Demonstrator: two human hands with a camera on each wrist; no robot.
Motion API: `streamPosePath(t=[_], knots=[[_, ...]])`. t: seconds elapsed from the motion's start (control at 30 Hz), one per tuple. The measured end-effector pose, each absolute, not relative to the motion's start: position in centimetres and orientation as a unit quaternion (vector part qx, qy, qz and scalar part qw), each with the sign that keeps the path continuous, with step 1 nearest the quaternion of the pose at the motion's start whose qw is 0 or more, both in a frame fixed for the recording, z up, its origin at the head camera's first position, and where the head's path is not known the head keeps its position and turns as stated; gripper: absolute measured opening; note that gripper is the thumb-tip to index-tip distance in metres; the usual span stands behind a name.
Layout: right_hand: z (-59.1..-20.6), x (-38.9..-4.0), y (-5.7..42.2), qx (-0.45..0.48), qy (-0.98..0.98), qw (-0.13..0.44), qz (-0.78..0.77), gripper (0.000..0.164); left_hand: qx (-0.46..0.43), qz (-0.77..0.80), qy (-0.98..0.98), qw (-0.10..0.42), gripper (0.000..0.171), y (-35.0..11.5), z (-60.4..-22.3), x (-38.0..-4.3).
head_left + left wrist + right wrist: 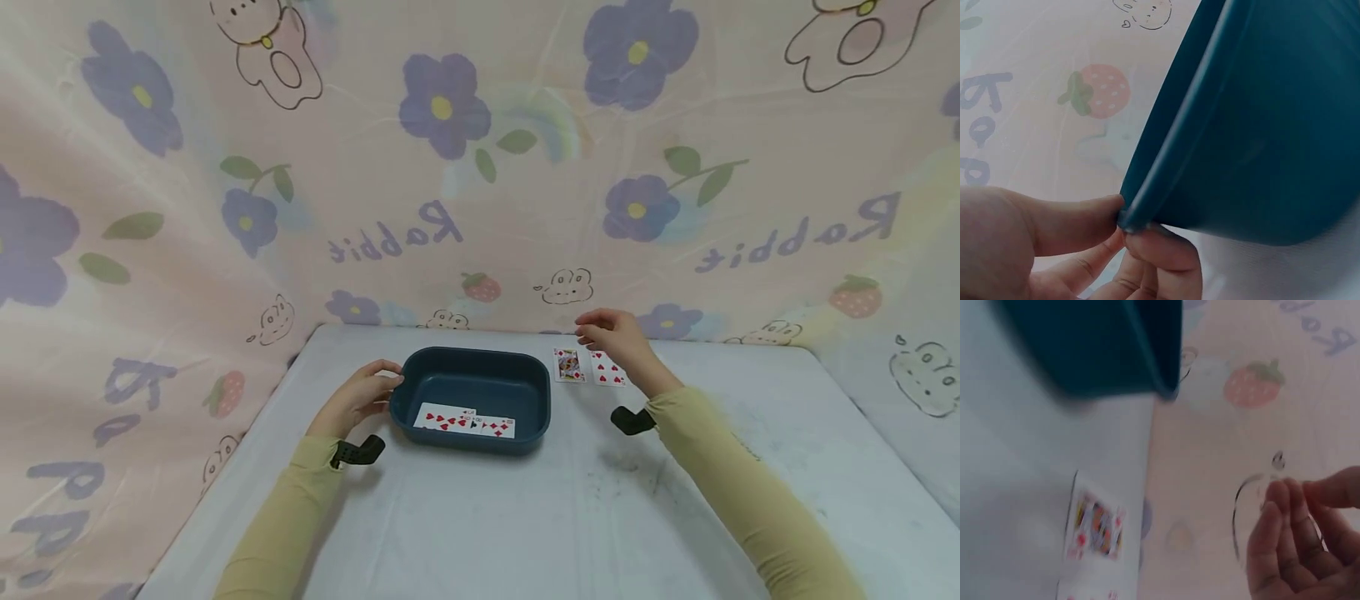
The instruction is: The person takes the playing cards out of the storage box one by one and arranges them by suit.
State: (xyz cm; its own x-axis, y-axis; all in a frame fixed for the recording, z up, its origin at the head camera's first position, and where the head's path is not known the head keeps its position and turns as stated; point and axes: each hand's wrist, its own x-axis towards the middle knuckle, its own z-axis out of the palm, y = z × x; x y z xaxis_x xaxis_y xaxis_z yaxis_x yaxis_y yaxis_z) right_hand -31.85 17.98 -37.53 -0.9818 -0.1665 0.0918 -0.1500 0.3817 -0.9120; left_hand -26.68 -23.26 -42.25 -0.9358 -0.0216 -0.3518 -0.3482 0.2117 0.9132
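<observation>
A dark blue plastic basin (471, 362) stands on the table, with several playing cards (446, 417) lying face up along its near side. My left hand (367, 390) pinches the basin's left rim; the left wrist view shows the thumb on one side of the rim (1175, 134) and fingers on the other. To the right of the basin, a face card of diamonds (569, 365) and a red number card (607, 370) lie face up. Above them hovers my right hand (615, 340), fingers loosely bent, with nothing visible in it. It partly covers the number card.
A white cloth (465, 517) covers the table. Patterned curtains (525, 183) with flowers and rabbits hang right behind the table's far edge and at both sides. Each wrist wears a black camera mount (632, 420).
</observation>
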Motion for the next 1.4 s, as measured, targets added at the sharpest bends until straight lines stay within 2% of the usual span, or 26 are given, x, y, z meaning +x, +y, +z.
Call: streamPosePath(t=[0.37,0.47,0.67,0.77,1.17,1.4], knots=[[-37.1,-32.9,10.1,-0.23,0.809,0.065,-0.537,0.022,-0.132,0.619,0.763,0.133,0.024,-23.1,-42.0,-26.6],[-37.7,-33.2,8.1,-0.263,0.806,0.104,-0.519,0.024,-0.129,0.627,0.758,0.128,0.024,-23.0,-42.1,-26.6],[-39.8,-33.5,4.6,-0.306,0.788,0.225,-0.484,0.03,-0.116,0.618,0.767,0.124,0.025,-22.9,-42.3,-26.3],[-40.7,-33.6,3.5,-0.307,0.789,0.269,-0.459,0.032,-0.115,0.618,0.769,0.119,0.025,-23.0,-42.4,-26.2],[-41.9,-33.5,2.3,-0.253,0.804,0.36,-0.4,0.027,-0.12,0.624,0.764,0.113,0.025,-22.8,-42.3,-26.4],[-41.8,-33.0,2.0,-0.259,0.807,0.374,-0.376,0.023,-0.13,0.625,0.761,0.114,0.025,-22.7,-42.4,-26.6]])
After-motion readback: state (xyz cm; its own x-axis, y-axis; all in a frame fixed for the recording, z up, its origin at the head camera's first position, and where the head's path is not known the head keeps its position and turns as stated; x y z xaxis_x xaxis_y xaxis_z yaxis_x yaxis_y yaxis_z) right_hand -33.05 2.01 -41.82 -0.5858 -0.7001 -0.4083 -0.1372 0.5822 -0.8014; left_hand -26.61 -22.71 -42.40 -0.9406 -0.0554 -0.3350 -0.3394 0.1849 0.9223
